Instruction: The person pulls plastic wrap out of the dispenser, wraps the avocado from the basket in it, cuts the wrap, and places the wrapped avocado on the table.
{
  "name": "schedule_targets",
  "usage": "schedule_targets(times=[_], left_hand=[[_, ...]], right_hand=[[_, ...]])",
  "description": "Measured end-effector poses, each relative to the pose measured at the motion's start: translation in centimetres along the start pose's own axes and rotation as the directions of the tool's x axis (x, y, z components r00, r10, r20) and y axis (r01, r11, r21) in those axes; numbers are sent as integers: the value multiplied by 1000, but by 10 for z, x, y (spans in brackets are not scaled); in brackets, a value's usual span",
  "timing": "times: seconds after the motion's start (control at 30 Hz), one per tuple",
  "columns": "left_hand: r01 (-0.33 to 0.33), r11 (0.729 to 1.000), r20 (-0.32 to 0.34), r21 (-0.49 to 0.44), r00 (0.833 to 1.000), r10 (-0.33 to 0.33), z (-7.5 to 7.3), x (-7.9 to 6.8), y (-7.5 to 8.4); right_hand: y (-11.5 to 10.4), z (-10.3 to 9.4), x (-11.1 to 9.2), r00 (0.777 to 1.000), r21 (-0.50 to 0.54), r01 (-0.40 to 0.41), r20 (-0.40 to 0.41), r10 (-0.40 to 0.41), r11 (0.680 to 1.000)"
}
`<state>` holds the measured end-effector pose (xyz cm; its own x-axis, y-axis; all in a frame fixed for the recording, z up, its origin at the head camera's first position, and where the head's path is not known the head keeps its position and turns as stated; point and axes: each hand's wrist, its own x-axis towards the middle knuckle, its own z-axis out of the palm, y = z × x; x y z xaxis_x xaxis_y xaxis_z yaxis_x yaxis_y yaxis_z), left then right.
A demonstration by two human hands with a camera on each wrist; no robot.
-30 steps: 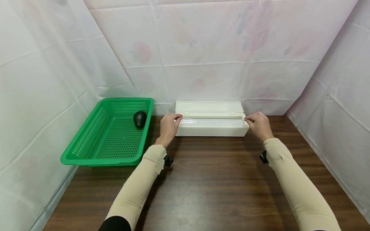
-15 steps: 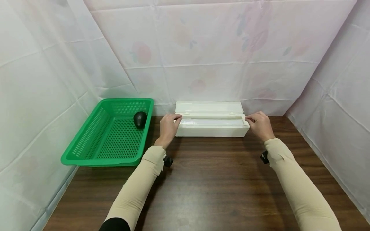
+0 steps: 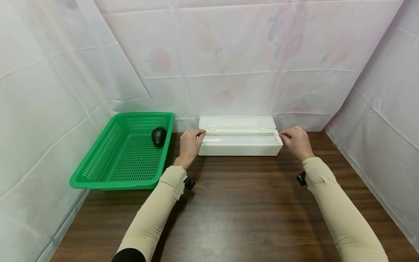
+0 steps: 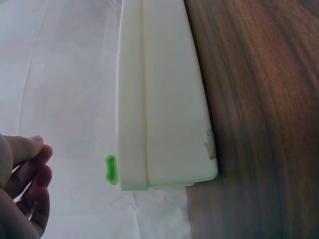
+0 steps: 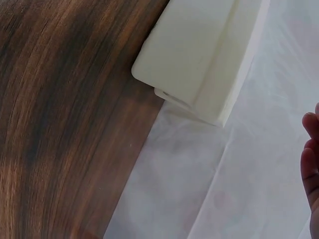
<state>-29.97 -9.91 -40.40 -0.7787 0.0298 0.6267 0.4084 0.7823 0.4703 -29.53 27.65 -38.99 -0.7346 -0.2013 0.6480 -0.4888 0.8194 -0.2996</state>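
A long white cling film dispenser (image 3: pixel 240 150) stands against the back cloth, its lid (image 3: pixel 237 121) raised and shiny clear film (image 3: pixel 242 139) inside. My left hand (image 3: pixel 190 146) is at its left end, thumb and fingertips pinched together. At the right end my right hand (image 3: pixel 296 142) pinches the same way. A thin pale line, apparently the film's edge, stretches between both hands above the box. In the left wrist view the left hand's fingers (image 4: pixel 30 174) are curled beside a small green piece (image 4: pixel 111 169) on the dispenser. The right wrist view shows only some fingers (image 5: pixel 310 159).
To the left sits a green plastic basket (image 3: pixel 114 185) with a dark avocado (image 3: pixel 158 137) in it. Pale printed cloth (image 3: pixel 229 54) hangs behind and along both sides of the brown wooden table (image 3: pixel 242 203).
My right hand has shifted slightly to the right, off the dispenser's end. The line between the hands shows more clearly. My left hand has barely moved.
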Motion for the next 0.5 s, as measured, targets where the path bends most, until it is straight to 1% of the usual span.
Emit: schedule_targets(times=[0.37, 0.5], left_hand=[[-4, 1000, 1, -13, 1000, 4, -9, 2, 5], [-7, 1000, -13, -8, 1000, 7, -12, 2, 6]], right_hand=[[-2, -4, 2, 999, 10, 25, -41, -25, 1000], [-3, -5, 3, 998, 13, 34, -45, -33, 999]])
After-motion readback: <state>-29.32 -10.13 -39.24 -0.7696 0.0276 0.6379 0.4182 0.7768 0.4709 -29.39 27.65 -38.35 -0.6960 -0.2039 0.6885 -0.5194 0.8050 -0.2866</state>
